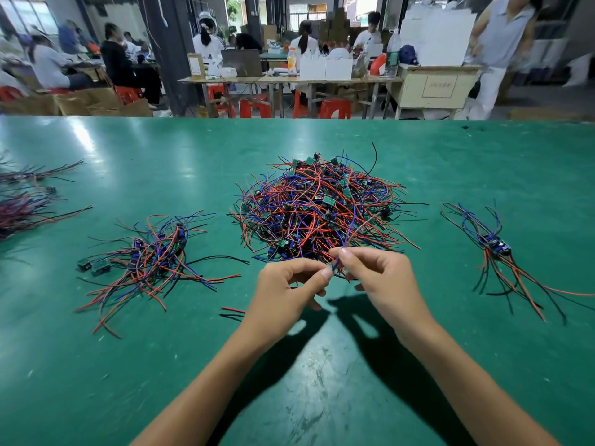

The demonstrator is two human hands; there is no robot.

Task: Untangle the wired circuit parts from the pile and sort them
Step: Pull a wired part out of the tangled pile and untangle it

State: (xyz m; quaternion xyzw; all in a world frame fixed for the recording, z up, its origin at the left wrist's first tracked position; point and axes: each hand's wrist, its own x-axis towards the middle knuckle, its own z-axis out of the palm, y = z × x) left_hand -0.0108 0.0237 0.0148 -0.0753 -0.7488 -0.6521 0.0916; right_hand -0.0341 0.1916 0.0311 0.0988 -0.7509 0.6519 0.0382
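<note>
Over the green surface [322, 365], my right hand [383, 281] pinches a blue wire [346, 239] rising from the near edge of the central pile [318, 207]; my left hand [286, 291] pinches its lower end, fingers curled. Sorted bundles lie left [151, 255] and right [502, 252], well apart.

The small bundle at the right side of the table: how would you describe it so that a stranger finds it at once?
Start from the green table and find the big pile at its centre. Look right of it, past the right hand, to the small bundle lying alone. Unlike the looser left bundle, its wires lie roughly parallel, with the boards gathered in one spot.
</note>
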